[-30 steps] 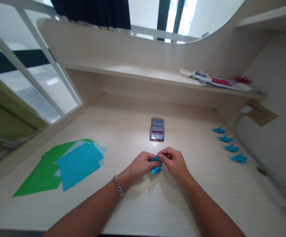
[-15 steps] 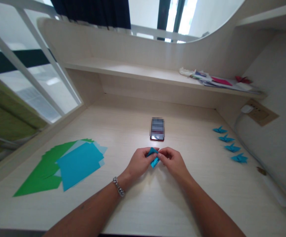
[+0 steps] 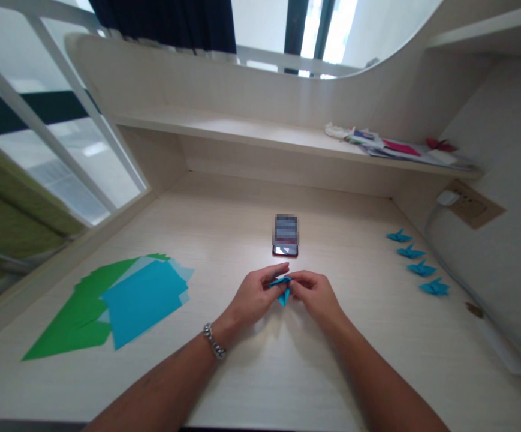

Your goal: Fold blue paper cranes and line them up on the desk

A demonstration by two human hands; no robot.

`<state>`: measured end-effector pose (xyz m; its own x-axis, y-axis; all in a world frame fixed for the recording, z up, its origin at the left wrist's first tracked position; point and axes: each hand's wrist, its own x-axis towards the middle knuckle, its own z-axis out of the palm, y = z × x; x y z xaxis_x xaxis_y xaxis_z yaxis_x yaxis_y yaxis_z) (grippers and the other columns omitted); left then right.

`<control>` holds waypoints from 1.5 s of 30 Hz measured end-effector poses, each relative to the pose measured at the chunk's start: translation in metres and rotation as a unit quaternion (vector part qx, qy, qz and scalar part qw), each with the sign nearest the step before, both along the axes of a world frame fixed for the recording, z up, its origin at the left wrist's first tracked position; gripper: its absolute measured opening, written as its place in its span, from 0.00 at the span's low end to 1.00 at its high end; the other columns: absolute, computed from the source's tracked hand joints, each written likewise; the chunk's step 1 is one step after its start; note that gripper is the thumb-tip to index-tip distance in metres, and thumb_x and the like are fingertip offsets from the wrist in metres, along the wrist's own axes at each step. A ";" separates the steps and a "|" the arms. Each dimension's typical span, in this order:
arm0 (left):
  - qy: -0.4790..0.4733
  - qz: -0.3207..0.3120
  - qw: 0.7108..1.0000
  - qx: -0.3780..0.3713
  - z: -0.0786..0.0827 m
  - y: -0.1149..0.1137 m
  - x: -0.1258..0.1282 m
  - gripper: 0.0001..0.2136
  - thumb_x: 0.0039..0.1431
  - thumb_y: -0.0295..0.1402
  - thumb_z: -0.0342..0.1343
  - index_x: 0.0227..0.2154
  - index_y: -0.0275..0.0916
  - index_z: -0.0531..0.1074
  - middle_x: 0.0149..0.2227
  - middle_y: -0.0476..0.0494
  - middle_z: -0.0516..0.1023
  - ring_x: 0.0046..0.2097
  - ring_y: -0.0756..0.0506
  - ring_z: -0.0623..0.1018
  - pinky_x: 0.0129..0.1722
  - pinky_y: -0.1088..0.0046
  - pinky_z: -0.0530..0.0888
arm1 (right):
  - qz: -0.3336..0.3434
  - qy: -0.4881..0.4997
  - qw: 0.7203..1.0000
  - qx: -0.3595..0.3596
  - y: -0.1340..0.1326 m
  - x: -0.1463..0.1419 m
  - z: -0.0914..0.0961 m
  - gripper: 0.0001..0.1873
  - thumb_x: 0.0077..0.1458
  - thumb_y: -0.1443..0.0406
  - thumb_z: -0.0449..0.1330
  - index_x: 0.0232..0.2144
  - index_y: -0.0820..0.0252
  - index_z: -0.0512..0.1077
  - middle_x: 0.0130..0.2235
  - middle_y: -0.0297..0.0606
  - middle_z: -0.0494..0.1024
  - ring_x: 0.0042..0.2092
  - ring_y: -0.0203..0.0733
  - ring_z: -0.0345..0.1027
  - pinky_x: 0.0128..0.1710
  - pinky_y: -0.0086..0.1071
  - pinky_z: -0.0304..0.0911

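Observation:
A small folded piece of blue origami paper (image 3: 282, 291) is held between my two hands over the middle of the desk, one corner pointing toward me. My left hand (image 3: 256, 294) pinches its left side with the thumb, while the index finger stretches out beyond it. On the other side, my right hand (image 3: 312, 290) grips the right edge between thumb and fingers. Fingers cover parts of the folds. Several folded blue paper cranes (image 3: 422, 269) stand in a row at the right of the desk.
Blue paper sheets (image 3: 147, 303) lie fanned over green paper sheets (image 3: 71, 321) on the left. A phone (image 3: 286, 235) rests just beyond my hands. Papers (image 3: 399, 147) sit on the shelf (image 3: 224, 127). A cable (image 3: 455, 273) runs down the right wall from a plug.
The folded blue paper has turned and tipped, so its upper point no longer stands up. My left index finger has lifted away from it. Both hands stay in nearly the same place.

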<state>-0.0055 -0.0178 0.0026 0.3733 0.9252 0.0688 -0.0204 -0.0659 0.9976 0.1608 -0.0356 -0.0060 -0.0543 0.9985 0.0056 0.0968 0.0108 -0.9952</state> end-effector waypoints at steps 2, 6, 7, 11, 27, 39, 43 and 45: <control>-0.052 -0.011 0.998 -0.028 0.003 0.000 -0.002 0.22 0.51 0.29 0.63 0.50 0.33 0.72 0.54 0.32 0.73 0.54 0.37 0.73 0.52 0.58 0.72 | -0.019 0.027 0.999 -0.021 0.000 0.001 0.000 0.12 0.48 0.61 0.62 0.35 0.60 0.79 0.31 0.39 0.81 0.32 0.42 0.74 0.31 0.33 0.68; -0.156 -0.020 0.982 -0.101 0.002 0.002 -0.003 0.18 0.56 0.34 0.59 0.49 0.33 0.74 0.51 0.30 0.75 0.47 0.38 0.78 0.46 0.56 0.75 | -0.048 0.078 0.994 -0.058 0.002 0.005 0.000 0.14 0.46 0.59 0.64 0.34 0.60 0.79 0.31 0.39 0.81 0.31 0.41 0.73 0.31 0.33 0.67; -0.169 -0.016 0.979 -0.114 0.000 0.004 -0.003 0.16 0.57 0.34 0.58 0.47 0.33 0.74 0.49 0.30 0.77 0.45 0.39 0.79 0.46 0.56 0.75 | -0.051 0.092 0.992 -0.063 0.002 0.005 0.000 0.14 0.45 0.59 0.65 0.34 0.60 0.78 0.32 0.39 0.80 0.31 0.41 0.73 0.32 0.33 0.68; -0.171 0.002 0.977 -0.129 -0.007 0.007 0.000 0.13 0.56 0.34 0.60 0.42 0.32 0.77 0.42 0.31 0.80 0.42 0.41 0.79 0.46 0.58 0.75 | -0.048 0.131 0.988 -0.067 0.001 0.003 0.002 0.14 0.45 0.60 0.65 0.35 0.59 0.77 0.33 0.39 0.80 0.32 0.41 0.73 0.33 0.34 0.68; -0.097 -0.033 0.989 -0.103 -0.005 0.004 0.001 0.17 0.53 0.34 0.63 0.45 0.33 0.77 0.46 0.32 0.79 0.44 0.41 0.78 0.49 0.58 0.73 | -0.068 0.082 0.994 -0.037 -0.004 -0.001 0.010 0.13 0.39 0.62 0.69 0.29 0.63 0.76 0.25 0.36 0.78 0.26 0.39 0.70 0.26 0.30 0.65; -0.029 -0.011 0.997 -0.065 0.004 0.002 0.004 0.14 0.52 0.32 0.62 0.42 0.34 0.79 0.40 0.35 0.82 0.41 0.42 0.79 0.46 0.61 0.75 | -0.068 0.010 0.998 0.006 -0.001 0.000 0.003 0.10 0.42 0.63 0.67 0.28 0.63 0.75 0.25 0.37 0.77 0.26 0.38 0.69 0.26 0.29 0.64; -0.006 -0.014 0.999 -0.046 0.005 0.002 0.003 0.14 0.53 0.32 0.61 0.42 0.34 0.78 0.41 0.34 0.81 0.41 0.42 0.79 0.45 0.62 0.75 | -0.078 0.000 0.997 0.002 -0.001 0.000 0.003 0.10 0.40 0.63 0.68 0.26 0.64 0.76 0.24 0.37 0.78 0.26 0.39 0.70 0.27 0.30 0.64; 0.012 -0.017 0.999 -0.030 0.005 0.002 0.002 0.14 0.53 0.32 0.61 0.43 0.34 0.78 0.42 0.34 0.81 0.42 0.41 0.79 0.45 0.62 0.74 | -0.084 0.004 0.996 -0.007 -0.001 0.000 0.003 0.10 0.38 0.63 0.68 0.25 0.64 0.76 0.23 0.37 0.77 0.25 0.39 0.69 0.26 0.30 0.64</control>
<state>-0.0034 -0.0157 0.0080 0.4055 0.9141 0.0046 0.0017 -0.0058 1.0000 0.1611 -0.0362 -0.0025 0.1128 0.9936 -0.0079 0.0882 -0.0179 -0.9959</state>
